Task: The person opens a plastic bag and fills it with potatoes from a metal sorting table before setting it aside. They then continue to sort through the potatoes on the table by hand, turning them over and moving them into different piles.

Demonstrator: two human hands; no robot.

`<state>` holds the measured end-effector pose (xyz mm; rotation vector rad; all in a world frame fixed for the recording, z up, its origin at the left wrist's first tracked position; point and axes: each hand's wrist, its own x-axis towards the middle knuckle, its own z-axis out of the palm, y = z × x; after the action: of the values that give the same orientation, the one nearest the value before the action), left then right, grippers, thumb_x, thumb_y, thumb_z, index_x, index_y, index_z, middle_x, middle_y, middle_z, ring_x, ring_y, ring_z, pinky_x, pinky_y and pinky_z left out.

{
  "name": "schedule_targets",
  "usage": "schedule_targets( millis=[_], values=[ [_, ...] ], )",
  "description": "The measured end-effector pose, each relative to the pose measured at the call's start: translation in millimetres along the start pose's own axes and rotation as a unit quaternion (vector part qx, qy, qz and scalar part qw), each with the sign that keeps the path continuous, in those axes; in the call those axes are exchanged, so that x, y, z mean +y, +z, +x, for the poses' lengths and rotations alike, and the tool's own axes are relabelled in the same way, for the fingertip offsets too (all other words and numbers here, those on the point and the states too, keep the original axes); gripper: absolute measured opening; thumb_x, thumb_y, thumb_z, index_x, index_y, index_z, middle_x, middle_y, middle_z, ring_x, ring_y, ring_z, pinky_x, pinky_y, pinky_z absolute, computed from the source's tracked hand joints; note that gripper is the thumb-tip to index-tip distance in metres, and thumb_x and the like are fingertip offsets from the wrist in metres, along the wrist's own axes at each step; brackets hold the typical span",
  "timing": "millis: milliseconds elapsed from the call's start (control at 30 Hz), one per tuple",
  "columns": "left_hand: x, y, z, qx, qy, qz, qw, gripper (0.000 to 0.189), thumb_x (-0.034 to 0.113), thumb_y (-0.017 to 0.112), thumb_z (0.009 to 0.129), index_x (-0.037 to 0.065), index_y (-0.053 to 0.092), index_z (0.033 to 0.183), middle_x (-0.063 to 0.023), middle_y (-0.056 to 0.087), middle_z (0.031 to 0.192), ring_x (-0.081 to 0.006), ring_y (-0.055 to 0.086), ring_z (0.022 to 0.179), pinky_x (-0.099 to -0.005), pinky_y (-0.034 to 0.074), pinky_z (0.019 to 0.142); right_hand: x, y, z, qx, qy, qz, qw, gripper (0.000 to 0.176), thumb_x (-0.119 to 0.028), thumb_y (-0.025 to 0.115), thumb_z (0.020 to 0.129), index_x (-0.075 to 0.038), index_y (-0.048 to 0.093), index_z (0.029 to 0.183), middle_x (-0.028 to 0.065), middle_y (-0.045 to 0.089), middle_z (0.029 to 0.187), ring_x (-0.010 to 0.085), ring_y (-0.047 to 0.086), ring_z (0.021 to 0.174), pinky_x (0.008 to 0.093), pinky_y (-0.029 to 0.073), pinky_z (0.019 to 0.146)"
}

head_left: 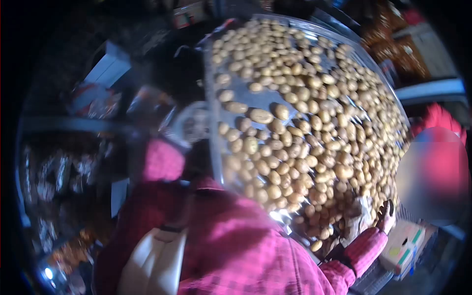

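Many yellow-brown potatoes (314,123) lie spread over a large tray with a raised clear or metal rim (212,123). My right hand (387,219), below a pink checked sleeve (366,248), is at the tray's lower right edge beside the potatoes. Its fingers look dark and slightly apart, and nothing is plainly held in them. Next to this hand is a crumpled pale brown piece, like torn paper or a bag (360,219). A blurred pink sleeve (164,160) shows left of the tray, but my left hand cannot be seen.
A person in red (440,123) is at the right edge of the tray. A cardboard box (403,246) stands at the lower right. Orange-brown filled bags (400,54) lie at the upper right. A white box (108,66) and a blurred round pale object (194,125) are on the left.
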<state>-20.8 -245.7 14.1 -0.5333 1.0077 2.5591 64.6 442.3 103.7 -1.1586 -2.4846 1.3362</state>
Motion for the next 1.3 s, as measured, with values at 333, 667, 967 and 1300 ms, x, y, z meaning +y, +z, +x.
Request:
schedule_targets(
  millis=[333, 667, 967, 1300],
  values=[
    [-33, -83, 72, 0.256, 0.238, 0.441, 0.827, 0.050, 0.015, 0.060, 0.081, 0.004, 0.037, 0.124, -0.0132, 0.039, 0.124, -0.0242, 0.044, 0.110, -0.0337, 0.037, 0.092, 132, 33, -94, 0.139, -0.024, -0.317, 0.938, 0.051, -0.039, 0.062, 0.071, -0.014, 0.052, 0.113, 0.0174, 0.049, 0.117, 0.0354, 0.047, 0.105, 0.0400, 0.038, 0.091],
    [-65, -48, 102, 0.263, 0.199, 0.808, 0.488, 0.067, 0.016, 0.064, 0.069, 0.008, 0.034, 0.129, -0.0237, 0.018, 0.134, -0.0369, 0.035, 0.117, -0.0417, 0.035, 0.096, 72, 106, -145, 0.047, -0.216, -0.339, 0.914, 0.062, -0.028, 0.066, 0.067, -0.007, 0.042, 0.120, 0.0185, 0.046, 0.115, 0.0335, 0.049, 0.098, 0.0407, 0.042, 0.081],
    [-69, -74, 101, 0.321, 0.262, 0.781, 0.467, 0.064, 0.021, 0.060, 0.075, 0.004, 0.030, 0.130, -0.0229, 0.036, 0.124, -0.0358, 0.038, 0.113, -0.0425, 0.034, 0.095, 21, 80, -25, 0.078, -0.305, -0.445, 0.839, 0.057, -0.034, 0.063, 0.069, -0.021, 0.045, 0.121, 0.0142, 0.038, 0.126, 0.0360, 0.041, 0.108, 0.0508, 0.034, 0.089],
    [-69, -61, 75, 0.371, 0.124, 0.807, 0.443, 0.069, 0.015, 0.059, 0.075, 0.005, 0.023, 0.133, -0.0246, 0.036, 0.122, -0.0368, 0.039, 0.113, -0.0414, 0.035, 0.095, -1, 60, 179, 0.087, -0.153, -0.478, 0.861, 0.048, -0.042, 0.049, 0.078, -0.021, 0.045, 0.121, 0.0102, 0.039, 0.130, 0.0332, 0.045, 0.110, 0.0406, 0.037, 0.092]
  ],
)
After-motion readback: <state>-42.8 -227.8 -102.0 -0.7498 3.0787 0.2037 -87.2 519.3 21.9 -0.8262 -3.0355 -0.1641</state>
